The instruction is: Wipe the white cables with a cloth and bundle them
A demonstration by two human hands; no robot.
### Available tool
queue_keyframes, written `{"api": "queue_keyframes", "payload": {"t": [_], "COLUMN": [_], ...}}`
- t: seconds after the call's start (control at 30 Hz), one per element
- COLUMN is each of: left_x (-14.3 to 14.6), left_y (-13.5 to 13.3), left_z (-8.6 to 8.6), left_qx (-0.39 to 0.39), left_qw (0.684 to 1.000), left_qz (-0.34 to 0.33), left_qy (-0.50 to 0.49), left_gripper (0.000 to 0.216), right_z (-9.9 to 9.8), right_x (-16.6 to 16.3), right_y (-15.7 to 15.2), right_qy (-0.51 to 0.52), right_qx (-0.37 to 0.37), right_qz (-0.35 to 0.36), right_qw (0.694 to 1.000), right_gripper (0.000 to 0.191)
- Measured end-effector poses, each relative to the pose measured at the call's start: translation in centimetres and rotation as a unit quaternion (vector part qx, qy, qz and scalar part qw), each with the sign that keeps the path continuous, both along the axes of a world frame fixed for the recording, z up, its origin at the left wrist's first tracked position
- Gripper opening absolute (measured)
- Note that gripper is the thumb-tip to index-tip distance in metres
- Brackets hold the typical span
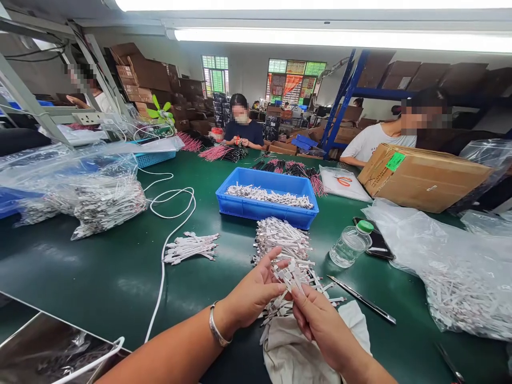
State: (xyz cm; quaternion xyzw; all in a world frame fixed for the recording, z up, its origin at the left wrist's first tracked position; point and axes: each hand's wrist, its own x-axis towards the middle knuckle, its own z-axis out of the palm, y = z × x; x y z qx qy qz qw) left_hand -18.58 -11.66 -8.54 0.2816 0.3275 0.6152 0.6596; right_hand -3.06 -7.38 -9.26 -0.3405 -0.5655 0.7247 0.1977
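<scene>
loose white cable [162, 277] at 9 o'clock, open green table [100, 272] beyond | left hand [250, 296] half-closed, cupping bunch of small white metal-tipped connector strips [291, 274] | right hand [320, 320] pinches same bunch at fingertips; best worked low over white cloth [292, 352], ends level | thin metal tool [362, 300], clear green-capped bottle [351, 244] crowd 2 o'clock

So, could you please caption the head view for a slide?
Left hand and right hand hold white cable pieces above a green table.

Two bare forearms without sleeves, slim silver bangle [216, 326] on left wrist, hands ungloved
</scene>
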Motion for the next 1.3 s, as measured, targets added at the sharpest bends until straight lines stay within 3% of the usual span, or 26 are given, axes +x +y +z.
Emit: {"api": "queue_keyframes", "payload": {"t": [0.2,0.47,0.9,1.3], "left_x": [0.03,0.09,0.02,-0.06], "left_y": [-0.04,-0.05,-0.15,-0.26], "left_z": [0.24,0.12,0.06,0.56], "left_qx": [-0.010,-0.025,-0.014,-0.012], "left_qw": [1.000,1.000,1.000,0.999], "left_qz": [0.002,0.007,-0.002,-0.024], "left_qy": [0.006,-0.012,0.009,0.038], "left_gripper": [0.081,0.085,0.061,0.057], "right_z": [0.08,0.40,-0.27,0.36], "right_x": [-0.17,0.04,0.20,0.04], "right_y": [0.05,-0.04,-0.18,-0.25], "right_qy": [-0.019,-0.020,-0.005,-0.010], "right_qx": [0.002,-0.053,-0.060,-0.133], "right_qz": [0.004,0.012,0.080,0.047], "right_qw": [1.000,0.998,0.995,0.990], "right_gripper": [0.046,0.044,0.041,0.053]}}
